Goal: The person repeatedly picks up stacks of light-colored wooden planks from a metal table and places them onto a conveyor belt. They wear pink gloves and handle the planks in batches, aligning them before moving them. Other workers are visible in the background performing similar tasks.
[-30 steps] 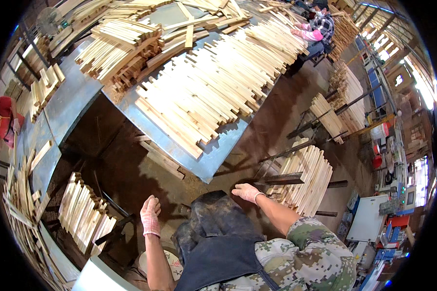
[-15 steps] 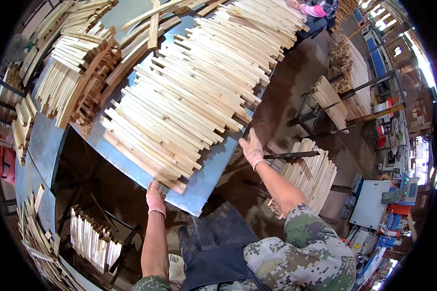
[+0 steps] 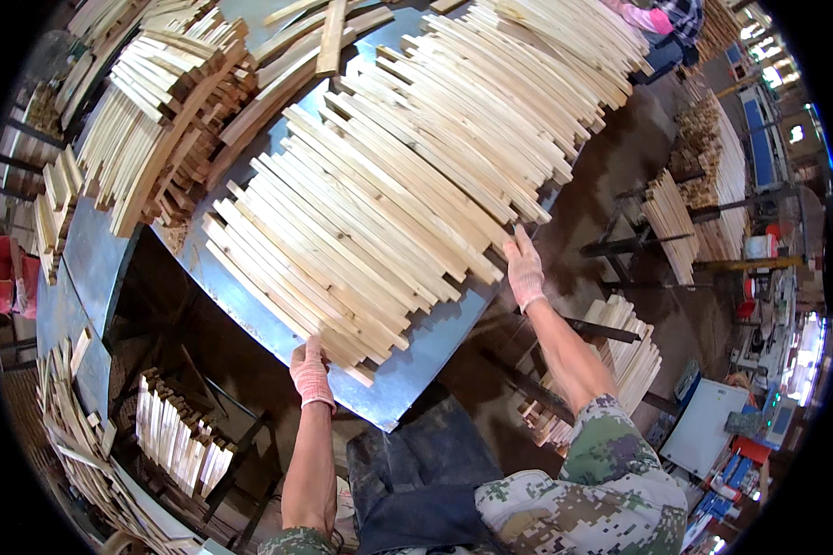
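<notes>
Both gloved hands, left [image 3: 310,372] and right [image 3: 525,270], spread flat against opposite ends of the fanned row of pale wooden slats [image 3: 379,213] on the blue metal desk [image 3: 407,370], bracing the ends level, gripping nothing.

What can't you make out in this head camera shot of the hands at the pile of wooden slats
- Left hand: fingertips hidden under the wooden slats; its grip can't be judged.
- Right hand: fingers meet the slat ends; closure unclear.
- Another person: cut off by the top edge.
- Blue table: mostly covered by slats.
</notes>
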Motion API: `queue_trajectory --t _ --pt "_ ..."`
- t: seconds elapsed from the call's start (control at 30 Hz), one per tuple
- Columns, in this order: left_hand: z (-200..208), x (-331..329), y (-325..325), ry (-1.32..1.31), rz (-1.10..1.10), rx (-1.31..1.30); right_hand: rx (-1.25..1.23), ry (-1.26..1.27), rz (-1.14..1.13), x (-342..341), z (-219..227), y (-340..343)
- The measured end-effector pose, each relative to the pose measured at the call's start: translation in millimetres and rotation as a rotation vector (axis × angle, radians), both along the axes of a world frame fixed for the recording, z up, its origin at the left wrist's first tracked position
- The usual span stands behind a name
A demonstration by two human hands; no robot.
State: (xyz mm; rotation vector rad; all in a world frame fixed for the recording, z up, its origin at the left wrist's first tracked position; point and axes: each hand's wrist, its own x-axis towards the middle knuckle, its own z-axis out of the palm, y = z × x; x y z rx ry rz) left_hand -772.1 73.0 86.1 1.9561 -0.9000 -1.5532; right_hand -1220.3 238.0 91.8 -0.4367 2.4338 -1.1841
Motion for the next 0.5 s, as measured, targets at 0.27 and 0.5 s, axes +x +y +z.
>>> queue_trajectory --t 0.27,0.5 --pt "1.1 75.6 -45.0 -0.204 0.008 -0.201 0.100 -0.220 0.432 63.5 4.1 37.5" --pt "-47.1 80.9 -117.5 0.100 0.202 -0.237 -0.188 0.070 0.330 4.5 -28.9 -133.7"
